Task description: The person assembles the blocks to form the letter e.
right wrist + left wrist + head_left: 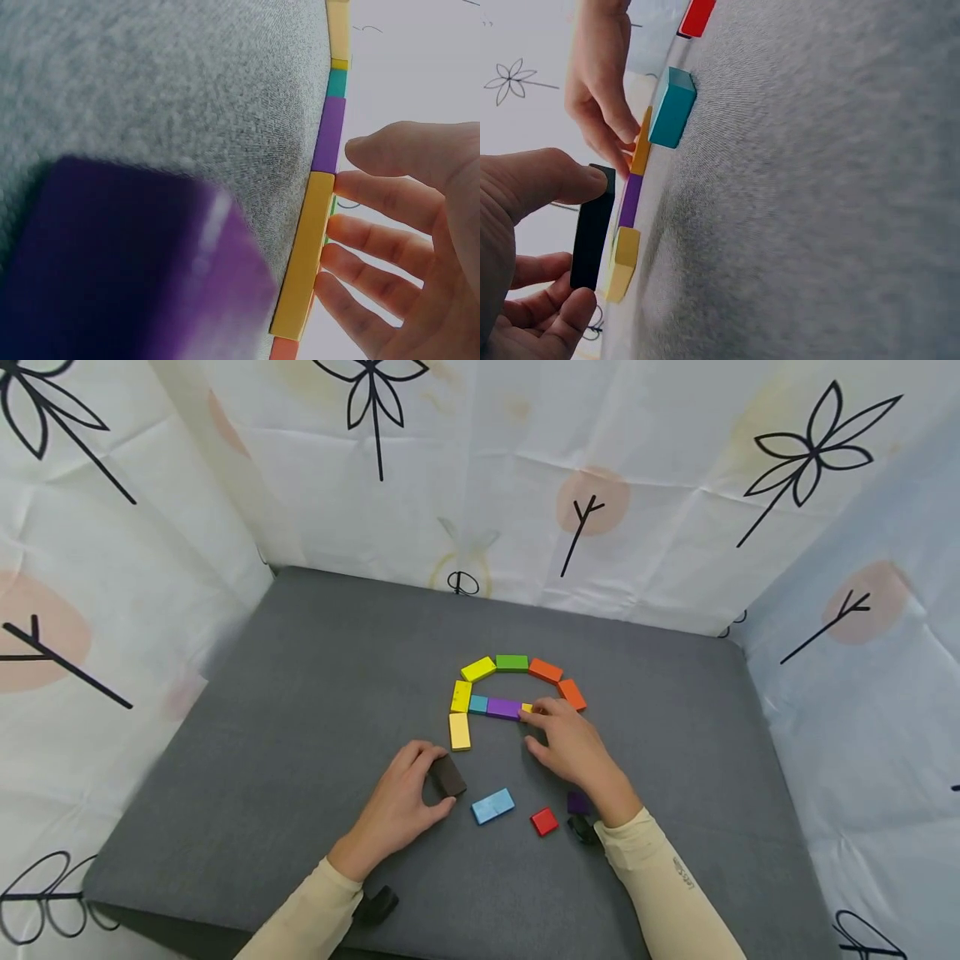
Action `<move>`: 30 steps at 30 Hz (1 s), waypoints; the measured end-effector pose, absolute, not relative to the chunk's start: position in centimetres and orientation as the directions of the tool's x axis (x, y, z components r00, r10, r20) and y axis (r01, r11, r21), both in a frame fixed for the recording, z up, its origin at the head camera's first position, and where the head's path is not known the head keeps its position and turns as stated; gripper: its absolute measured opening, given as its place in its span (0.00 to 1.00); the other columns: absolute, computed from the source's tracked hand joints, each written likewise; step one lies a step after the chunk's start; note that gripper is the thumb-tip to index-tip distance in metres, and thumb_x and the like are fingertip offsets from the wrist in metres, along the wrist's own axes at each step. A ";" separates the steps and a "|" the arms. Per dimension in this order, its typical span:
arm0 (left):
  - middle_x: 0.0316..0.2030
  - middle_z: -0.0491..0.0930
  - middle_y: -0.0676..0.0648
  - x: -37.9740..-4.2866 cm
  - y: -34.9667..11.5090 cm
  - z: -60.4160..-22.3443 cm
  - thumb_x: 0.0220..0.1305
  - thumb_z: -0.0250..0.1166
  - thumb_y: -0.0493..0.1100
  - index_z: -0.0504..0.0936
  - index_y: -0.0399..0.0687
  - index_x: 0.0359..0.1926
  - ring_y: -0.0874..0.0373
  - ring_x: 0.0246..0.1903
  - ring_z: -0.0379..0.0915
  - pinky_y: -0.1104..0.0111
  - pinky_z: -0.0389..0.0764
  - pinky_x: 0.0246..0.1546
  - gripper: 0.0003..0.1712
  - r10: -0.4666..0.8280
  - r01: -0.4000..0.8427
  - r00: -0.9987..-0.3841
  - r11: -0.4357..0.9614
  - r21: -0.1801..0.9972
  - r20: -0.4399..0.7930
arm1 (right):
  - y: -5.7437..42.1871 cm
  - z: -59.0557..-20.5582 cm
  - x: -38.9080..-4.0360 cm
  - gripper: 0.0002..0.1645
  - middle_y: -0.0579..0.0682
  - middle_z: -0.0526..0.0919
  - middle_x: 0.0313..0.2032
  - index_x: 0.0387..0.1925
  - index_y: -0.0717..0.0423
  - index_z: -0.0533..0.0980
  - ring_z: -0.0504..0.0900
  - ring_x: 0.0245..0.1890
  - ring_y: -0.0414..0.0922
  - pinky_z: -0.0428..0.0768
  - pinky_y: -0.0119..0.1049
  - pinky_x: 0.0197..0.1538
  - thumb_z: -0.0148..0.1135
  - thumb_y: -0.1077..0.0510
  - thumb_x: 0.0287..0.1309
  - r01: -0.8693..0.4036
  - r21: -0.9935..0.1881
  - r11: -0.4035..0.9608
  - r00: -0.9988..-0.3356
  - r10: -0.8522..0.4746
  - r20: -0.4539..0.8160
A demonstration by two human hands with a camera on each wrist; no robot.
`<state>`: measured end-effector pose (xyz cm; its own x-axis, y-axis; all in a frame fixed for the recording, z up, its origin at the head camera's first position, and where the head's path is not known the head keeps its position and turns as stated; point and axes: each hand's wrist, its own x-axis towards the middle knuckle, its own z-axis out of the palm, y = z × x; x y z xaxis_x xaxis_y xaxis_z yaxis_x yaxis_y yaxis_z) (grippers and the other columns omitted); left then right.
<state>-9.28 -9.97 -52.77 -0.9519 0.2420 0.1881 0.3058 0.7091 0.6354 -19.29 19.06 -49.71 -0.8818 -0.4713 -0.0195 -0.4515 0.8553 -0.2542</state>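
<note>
My left hand (396, 803) grips a dark brown, nearly black block (448, 776) between thumb and fingers; the left wrist view shows it held over the table by its two ends. My right hand (572, 745) reaches to an orange-yellow block (304, 259), its fairly straight fingertips at the block's side and the thumb apart. That block continues a row with a purple block (503, 708) and a teal block (477, 704). Around this row curves an arch of yellow blocks (461, 696), a green block (512, 663) and orange blocks (546, 671).
Nearer me on the grey table (322, 660) lie a light blue block (492, 807), a red block (544, 822) and a dark purple block (577, 802), the last beside my right wrist. Patterned white curtains (480, 485) hang around the table's back and sides.
</note>
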 end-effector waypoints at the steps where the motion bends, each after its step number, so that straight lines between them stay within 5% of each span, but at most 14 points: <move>1: 0.56 0.77 0.43 -9.5 -9.9 -52.8 0.53 0.88 0.41 0.82 0.37 0.63 0.48 0.53 0.76 0.50 0.82 0.55 0.38 0.246 0.306 -0.952 0.708 0.636 0.184 | 19.1 -49.7 -19.3 0.29 0.54 0.79 0.63 0.71 0.49 0.82 0.77 0.58 0.52 0.84 0.52 0.56 0.73 0.52 0.70 -0.451 -0.254 0.856 -0.882 -0.471 -0.020; 16: 0.58 0.80 0.42 -10.6 -8.3 -53.5 0.52 0.89 0.36 0.77 0.38 0.65 0.50 0.52 0.80 0.56 0.85 0.54 0.42 0.238 0.277 -0.959 0.690 0.668 0.152 | 19.0 -49.8 -19.5 0.29 0.54 0.79 0.63 0.70 0.49 0.82 0.77 0.58 0.52 0.83 0.51 0.57 0.73 0.52 0.71 -0.442 -0.261 0.858 -0.885 -0.464 -0.027; 30: 0.56 0.80 0.44 -10.9 -7.6 -53.7 0.52 0.88 0.37 0.85 0.41 0.55 0.48 0.54 0.79 0.52 0.84 0.56 0.30 0.288 0.334 -0.941 0.723 0.605 0.176 | 19.0 -50.0 -19.5 0.28 0.54 0.80 0.62 0.70 0.49 0.82 0.77 0.58 0.51 0.84 0.51 0.57 0.72 0.52 0.71 -0.444 -0.255 0.859 -0.884 -0.466 -0.027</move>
<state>-10.87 -7.57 -53.70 -0.9413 0.2882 0.1757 0.3341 0.7226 0.6052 -19.52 19.00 -49.96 -0.8845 -0.4658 -0.0268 -0.4445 0.8587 -0.2551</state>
